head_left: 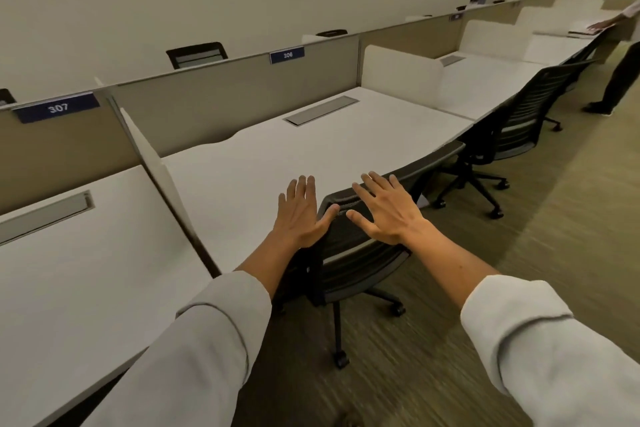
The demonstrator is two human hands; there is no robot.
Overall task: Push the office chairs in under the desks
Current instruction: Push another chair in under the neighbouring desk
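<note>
At the front edge of the white desk (339,146) marked 306: black mesh office chair (349,253), backrest top close against the desktop edge, wheeled base on carpet. Left hand (303,215) and right hand (386,210) both flat, fingers spread, over the backrest top. Adjacent right: second chair (519,121), pushed under the neighbouring desk (485,76).

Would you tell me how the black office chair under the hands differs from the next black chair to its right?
The near black mesh office chair has its back tight against the white desk edge, with the left hand and right hand flat on it; the next black mesh chair stands untouched and angled away from the desk. Both have wheeled star bases.
</note>
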